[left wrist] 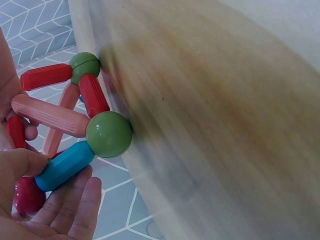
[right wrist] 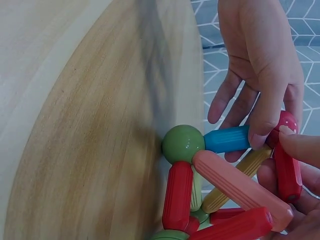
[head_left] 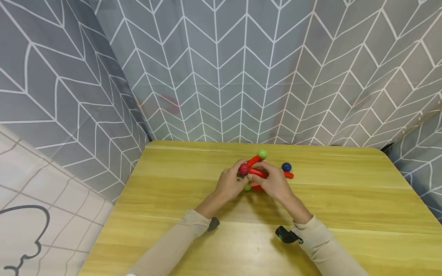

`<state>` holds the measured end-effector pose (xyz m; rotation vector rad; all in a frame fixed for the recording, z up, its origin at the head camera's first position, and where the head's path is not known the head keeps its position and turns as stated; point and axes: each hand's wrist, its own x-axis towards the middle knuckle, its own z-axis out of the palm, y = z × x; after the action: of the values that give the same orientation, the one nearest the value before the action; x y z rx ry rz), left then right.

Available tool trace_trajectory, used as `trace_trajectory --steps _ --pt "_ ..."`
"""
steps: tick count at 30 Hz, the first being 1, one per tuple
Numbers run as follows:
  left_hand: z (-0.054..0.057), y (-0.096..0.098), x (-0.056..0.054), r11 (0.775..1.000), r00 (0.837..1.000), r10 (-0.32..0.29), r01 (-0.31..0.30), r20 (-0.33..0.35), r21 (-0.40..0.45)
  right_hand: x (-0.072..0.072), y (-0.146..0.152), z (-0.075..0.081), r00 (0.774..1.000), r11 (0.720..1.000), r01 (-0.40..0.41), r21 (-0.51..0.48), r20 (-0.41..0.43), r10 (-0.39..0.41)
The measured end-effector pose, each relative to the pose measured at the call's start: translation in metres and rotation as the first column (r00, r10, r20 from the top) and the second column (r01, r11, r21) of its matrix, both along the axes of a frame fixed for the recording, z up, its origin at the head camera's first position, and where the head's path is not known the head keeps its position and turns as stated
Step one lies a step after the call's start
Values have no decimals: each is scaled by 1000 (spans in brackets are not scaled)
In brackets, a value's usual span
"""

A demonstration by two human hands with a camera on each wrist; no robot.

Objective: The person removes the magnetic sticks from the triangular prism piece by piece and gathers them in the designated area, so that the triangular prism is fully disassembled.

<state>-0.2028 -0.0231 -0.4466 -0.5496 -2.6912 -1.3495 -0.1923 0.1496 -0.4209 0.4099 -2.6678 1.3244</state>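
Both hands hold a small frame of ribbed magnetic rods and balls over the table. My left hand [head_left: 228,183] pinches a blue rod [left wrist: 67,165] between thumb and fingers, close to a red ball [head_left: 244,168] at the top. The blue rod's other end meets a green ball [left wrist: 109,134] low by the tabletop. From the right, my right hand [head_left: 276,182] grips a red rod [right wrist: 287,175], its thumb tip at the red ball. Pink rods [left wrist: 50,115], a yellow rod [right wrist: 240,177] and another green ball [head_left: 262,154] belong to the frame. Fingers partly hide the upper joint.
Just right of the right hand, a dark blue ball [head_left: 286,166] and a red rod end [head_left: 288,174] show on the wooden table [head_left: 345,191]. Patterned grey curtains [head_left: 228,76] stand behind and beside the table. Dark wrist mounts [head_left: 286,234] sit under the sleeves.
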Motion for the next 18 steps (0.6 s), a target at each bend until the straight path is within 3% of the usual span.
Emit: trace_trajectory --steps 18 --pt "-2 -2 -1 1000 1000 8 -8 -13 -8 8 -13 4 995 997 46 61 -88 -40"
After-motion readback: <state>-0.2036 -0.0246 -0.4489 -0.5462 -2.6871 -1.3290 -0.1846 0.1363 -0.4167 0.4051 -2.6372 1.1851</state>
